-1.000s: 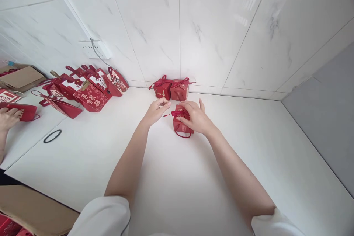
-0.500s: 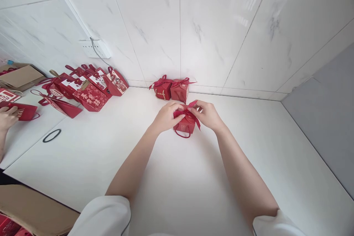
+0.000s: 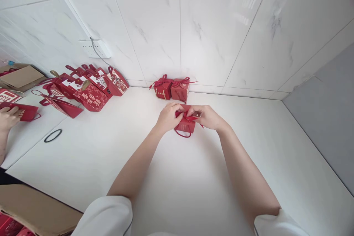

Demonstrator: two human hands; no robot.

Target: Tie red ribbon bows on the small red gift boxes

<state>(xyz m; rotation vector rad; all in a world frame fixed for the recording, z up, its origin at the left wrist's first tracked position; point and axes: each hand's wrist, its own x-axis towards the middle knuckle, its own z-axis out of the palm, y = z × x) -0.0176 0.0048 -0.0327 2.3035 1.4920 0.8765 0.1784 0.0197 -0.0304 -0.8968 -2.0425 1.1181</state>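
A small red gift box (image 3: pixel 186 127) with a loop handle stands on the white table (image 3: pixel 177 177). Its red ribbon (image 3: pixel 190 117) lies across the top. My left hand (image 3: pixel 167 117) pinches the ribbon at the box's left side. At the right side, my right hand (image 3: pixel 208 116) pinches the other ribbon end. Both hands press close together over the box top. Two finished red boxes with tied bows (image 3: pixel 172 87) sit just behind, against the tiled wall.
A cluster of red gift bags (image 3: pixel 88 90) lies at the left by the wall, under a white power strip (image 3: pixel 95 48). Another person's hand (image 3: pixel 7 118) holds a red bag at far left. A black ring (image 3: pixel 52 135) lies on the table. Cardboard boxes (image 3: pixel 33 212) sit at the lower left.
My left hand came from beside the box onto the ribbon. Both hands drew the ribbon ends up and then closed together over the box top.
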